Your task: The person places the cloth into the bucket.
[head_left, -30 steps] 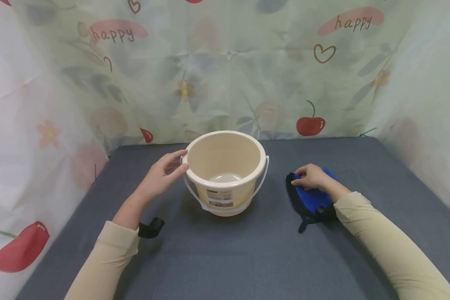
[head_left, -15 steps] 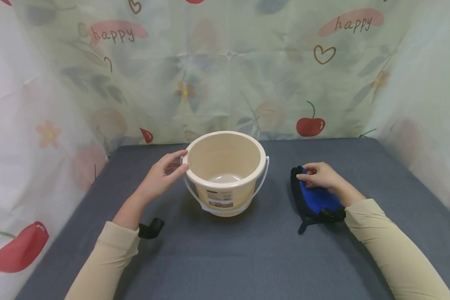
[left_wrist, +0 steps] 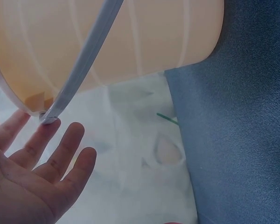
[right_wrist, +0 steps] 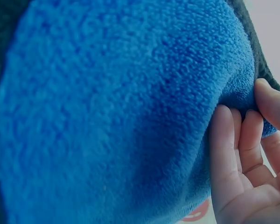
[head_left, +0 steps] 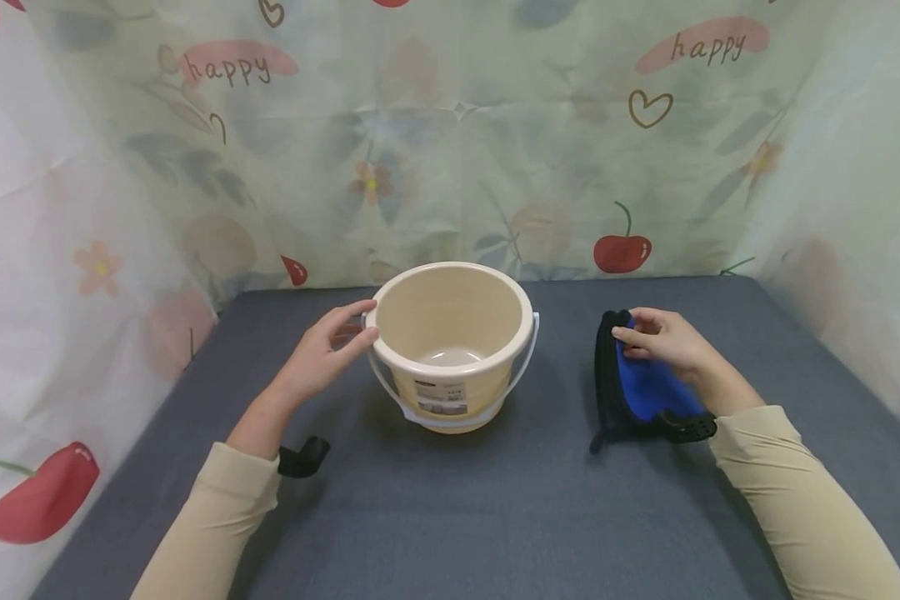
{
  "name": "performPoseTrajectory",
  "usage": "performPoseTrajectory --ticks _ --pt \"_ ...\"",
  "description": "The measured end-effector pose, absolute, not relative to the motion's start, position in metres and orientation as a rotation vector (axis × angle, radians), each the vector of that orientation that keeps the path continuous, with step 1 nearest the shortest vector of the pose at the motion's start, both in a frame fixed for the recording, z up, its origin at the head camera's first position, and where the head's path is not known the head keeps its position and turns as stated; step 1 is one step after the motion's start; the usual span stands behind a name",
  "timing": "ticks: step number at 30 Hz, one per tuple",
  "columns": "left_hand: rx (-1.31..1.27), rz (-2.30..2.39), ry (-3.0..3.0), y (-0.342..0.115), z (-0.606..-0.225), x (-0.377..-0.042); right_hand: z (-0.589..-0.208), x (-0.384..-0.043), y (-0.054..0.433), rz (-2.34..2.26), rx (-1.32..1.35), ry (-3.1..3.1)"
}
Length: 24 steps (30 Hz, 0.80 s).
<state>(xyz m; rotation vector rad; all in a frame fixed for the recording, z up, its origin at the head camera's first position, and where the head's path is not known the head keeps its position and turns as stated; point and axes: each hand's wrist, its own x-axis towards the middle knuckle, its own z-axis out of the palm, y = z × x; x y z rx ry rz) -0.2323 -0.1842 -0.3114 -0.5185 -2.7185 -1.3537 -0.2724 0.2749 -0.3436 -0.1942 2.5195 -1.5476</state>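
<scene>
A cream bucket [head_left: 453, 392] with a white bail handle stands upright on the dark table. My left hand [head_left: 318, 354] touches the left side of its rim with thumb and fingertips. In the left wrist view, the left hand's fingers [left_wrist: 67, 144] are spread and fairly straight beside the handle's pivot. To the right of the bucket, my right hand [head_left: 663, 342] pinches the upper edge of a blue plush cloth [head_left: 652, 392] with black edging. The cloth's raised end hangs from the pinch, and a black tab dangles at its lower left. In the right wrist view, its pile fills most of the picture.
The dark grey table [head_left: 450, 517] ends at a printed curtain [head_left: 457, 150] behind the bucket, with more curtain at both sides. A black wrist device [head_left: 303, 457] sticks out at the left wrist. Table surface lies between bucket and cloth.
My right hand has moved up and to the right, lifting the pinched edge of the blue cloth. The left hand and the bucket have stayed where they were.
</scene>
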Motion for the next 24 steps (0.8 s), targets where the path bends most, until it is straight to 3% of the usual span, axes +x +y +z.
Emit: performPoseTrajectory --ticks 24 --pt "-0.505 -1.35 -2.716 -0.185 -0.313 -0.233 -0.319 -0.26 0.279 -2.01 -0.386 2.274"
